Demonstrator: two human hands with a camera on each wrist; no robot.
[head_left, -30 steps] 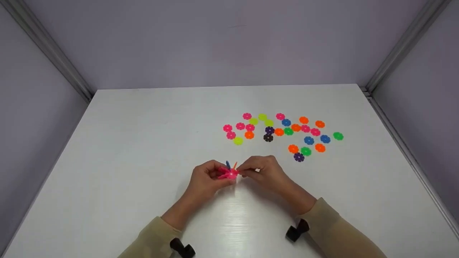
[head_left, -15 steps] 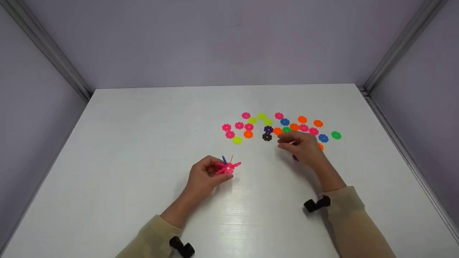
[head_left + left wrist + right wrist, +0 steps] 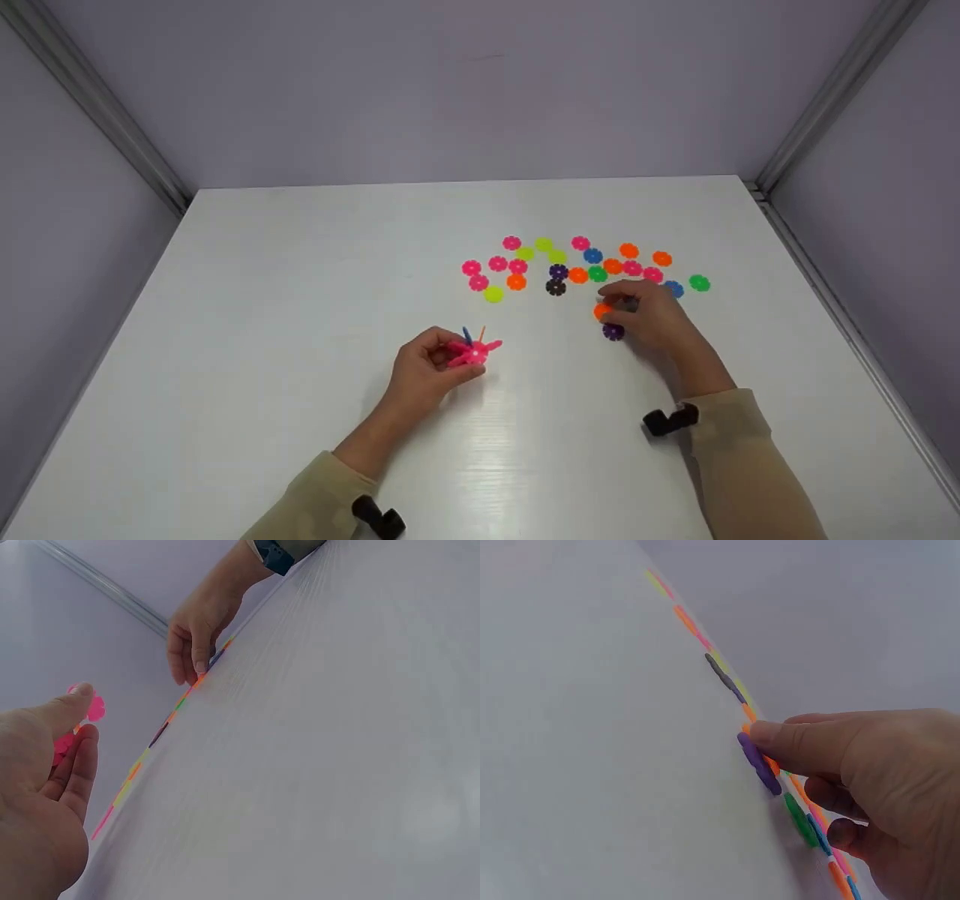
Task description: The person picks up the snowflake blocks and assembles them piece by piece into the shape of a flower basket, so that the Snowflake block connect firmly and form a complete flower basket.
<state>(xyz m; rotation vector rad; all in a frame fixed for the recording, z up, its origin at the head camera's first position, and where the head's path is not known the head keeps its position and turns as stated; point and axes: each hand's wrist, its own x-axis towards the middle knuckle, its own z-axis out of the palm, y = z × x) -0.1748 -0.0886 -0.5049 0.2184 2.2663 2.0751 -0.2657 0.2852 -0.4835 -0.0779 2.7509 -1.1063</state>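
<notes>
My left hand (image 3: 427, 369) pinches a cluster of joined pink flower-shaped discs (image 3: 477, 352). One blue disc (image 3: 467, 335) and one orange disc (image 3: 482, 334) stand up from it on edge. In the left wrist view, part of the pink cluster (image 3: 96, 708) shows past the left thumb. My right hand (image 3: 649, 315) is over the loose discs, thumb and forefinger apart. Its thumb touches an orange disc (image 3: 601, 310) that lies on the table beside a purple disc (image 3: 613, 332). In the right wrist view, the thumb covers part of that orange disc (image 3: 771, 762).
Loose flower discs in pink, yellow, orange, green, blue and dark colours lie spread over the white table (image 3: 300, 300). A black disc (image 3: 556, 287) lies left of the right hand, a green disc (image 3: 699, 283) at the far right. Grey walls (image 3: 465, 97) enclose the table.
My right hand has left the cluster and moved right to the loose discs, then lowered onto the orange one. The left hand still holds the cluster, almost in place.
</notes>
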